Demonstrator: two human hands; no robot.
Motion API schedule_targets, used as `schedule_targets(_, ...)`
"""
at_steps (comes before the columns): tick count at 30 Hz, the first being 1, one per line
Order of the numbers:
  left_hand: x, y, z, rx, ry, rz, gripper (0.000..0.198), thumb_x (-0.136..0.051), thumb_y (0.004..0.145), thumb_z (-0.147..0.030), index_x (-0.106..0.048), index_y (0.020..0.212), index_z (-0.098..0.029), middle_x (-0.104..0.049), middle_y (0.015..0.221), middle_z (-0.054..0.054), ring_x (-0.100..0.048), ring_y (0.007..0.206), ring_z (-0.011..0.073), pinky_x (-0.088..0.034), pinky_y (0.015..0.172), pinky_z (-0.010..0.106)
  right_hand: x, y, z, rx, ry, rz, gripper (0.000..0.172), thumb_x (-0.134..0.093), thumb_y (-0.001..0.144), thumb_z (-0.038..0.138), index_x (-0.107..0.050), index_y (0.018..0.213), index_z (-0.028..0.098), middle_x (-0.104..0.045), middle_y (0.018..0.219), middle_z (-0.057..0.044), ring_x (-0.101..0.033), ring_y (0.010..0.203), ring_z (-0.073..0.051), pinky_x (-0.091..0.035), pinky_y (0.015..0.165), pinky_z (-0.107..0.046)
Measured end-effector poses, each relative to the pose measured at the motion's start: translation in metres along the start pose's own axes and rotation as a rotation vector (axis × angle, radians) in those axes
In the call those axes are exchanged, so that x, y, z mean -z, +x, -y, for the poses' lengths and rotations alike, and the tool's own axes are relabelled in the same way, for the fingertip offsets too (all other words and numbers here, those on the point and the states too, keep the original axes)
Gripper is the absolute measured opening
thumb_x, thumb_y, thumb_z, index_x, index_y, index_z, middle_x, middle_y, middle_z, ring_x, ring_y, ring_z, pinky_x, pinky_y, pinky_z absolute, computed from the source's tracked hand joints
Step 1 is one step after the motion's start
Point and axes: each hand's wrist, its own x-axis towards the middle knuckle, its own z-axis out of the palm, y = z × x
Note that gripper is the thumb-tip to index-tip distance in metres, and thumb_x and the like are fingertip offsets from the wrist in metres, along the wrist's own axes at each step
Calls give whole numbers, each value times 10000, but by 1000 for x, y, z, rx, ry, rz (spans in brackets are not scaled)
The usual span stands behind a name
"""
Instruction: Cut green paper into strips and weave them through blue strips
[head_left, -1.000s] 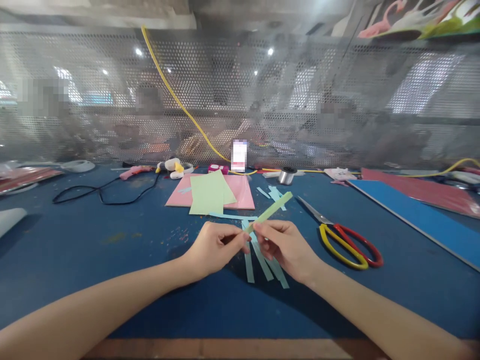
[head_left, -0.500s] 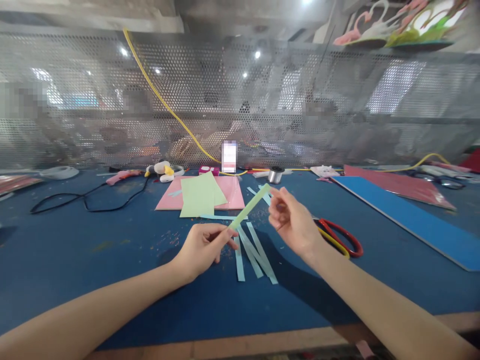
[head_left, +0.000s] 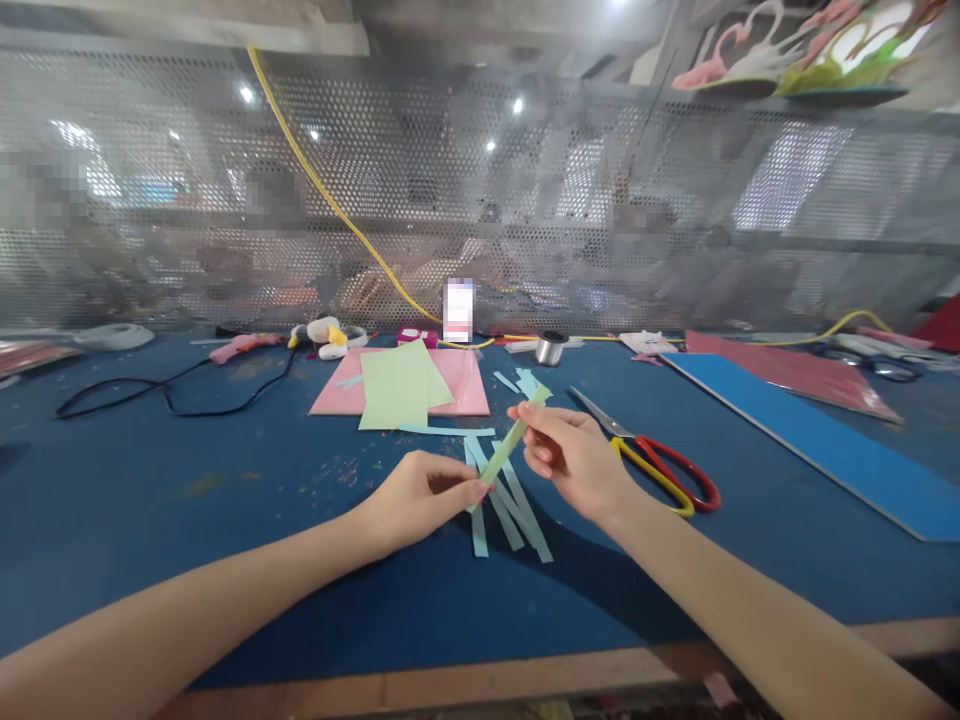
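A narrow light green paper strip slants between my two hands above the table. My left hand pinches its lower end between thumb and fingers. Near the upper end, the fingers of my right hand are closed on the same strip, and its tip sticks out past them. Several pale blue paper strips lie crossed beneath, partly hidden by the green one. Scissors with one red and one yellow handle lie just right of my right hand, their blades pointing away.
Behind the hands, light green sheets rest on a pink sheet. A wire spool and an upright phone stand farther back. A pink glue gun with black cord lies left; a long blue board lies right.
My right hand has come down and closed on the green strip. My left hand has shifted slightly right and lower. The scissors' blades now show, uncovered by my right hand.
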Motion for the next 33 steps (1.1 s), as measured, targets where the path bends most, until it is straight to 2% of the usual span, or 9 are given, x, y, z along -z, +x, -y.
schedule_targets(5,-6,3,2,37,-178,-29,214,-750,787,-352,-779,843,-147,-692,712,21,-565,624,123,-460,611,229,-10,-7,-4,-65,-89,98,366,-850,680,413,-663,541,132,-529,579,8,-331,410,-27,-278,334,-184)
schedule_targets(7,-7,3,4,64,-253,-50,202,-777,764,-342,-772,804,-145,-673,672,14,-560,607,109,-460,597,215,-11,-9,-7,-87,-111,131,360,-831,696,436,-664,574,142,-502,554,26,-337,409,-38,-296,334,-186)
schedule_targets(11,-1,7,8,101,-473,-233,248,-813,736,-370,-747,814,-144,-706,756,28,-629,699,114,-488,625,189,-9,-10,-16,-71,-346,203,315,-767,762,465,-740,815,155,-497,537,45,-377,410,-58,-353,358,-191)
schedule_targets(15,7,11,13,157,-685,-379,280,-867,678,-348,-710,786,-143,-699,769,17,-667,761,114,-525,685,181,-9,-13,-25,-75,-636,241,331,-690,822,467,-730,745,147,-538,493,20,-439,378,-73,-351,371,-192)
schedule_targets(20,8,11,12,161,-691,-370,321,-864,689,-378,-669,803,-150,-668,751,7,-672,731,130,-546,632,207,-10,-14,-26,-77,-789,218,358,-605,876,458,-711,709,160,-585,501,0,-469,360,-95,-362,380,-213)
schedule_targets(22,7,11,11,138,-648,-375,329,-821,742,-419,-677,882,-158,-673,790,11,-670,738,132,-548,618,216,-8,-14,-25,25,-896,221,344,-586,896,430,-717,720,163,-607,525,-6,-499,392,-110,-372,412,-225)
schedule_targets(26,7,11,12,124,-576,-432,325,-772,805,-387,-693,1006,-143,-698,884,49,-670,823,141,-554,673,220,-2,-12,-28,583,-1275,252,274,-547,937,258,-727,753,163,-675,661,-42,-624,618,-164,-410,584,-260)
schedule_targets(28,7,11,14,119,-574,-454,309,-778,802,-343,-703,1022,-139,-696,897,52,-665,850,143,-552,703,220,2,-11,-31,779,-1405,245,265,-513,963,220,-731,824,160,-702,725,-57,-656,696,-180,-421,643,-271)
schedule_targets(33,6,12,14,102,-635,-457,319,-804,764,-326,-724,1027,-163,-648,881,32,-627,839,140,-551,688,236,9,-8,-35,937,-1481,180,228,-516,981,220,-722,912,154,-738,812,-62,-689,764,-185,-443,695,-268)
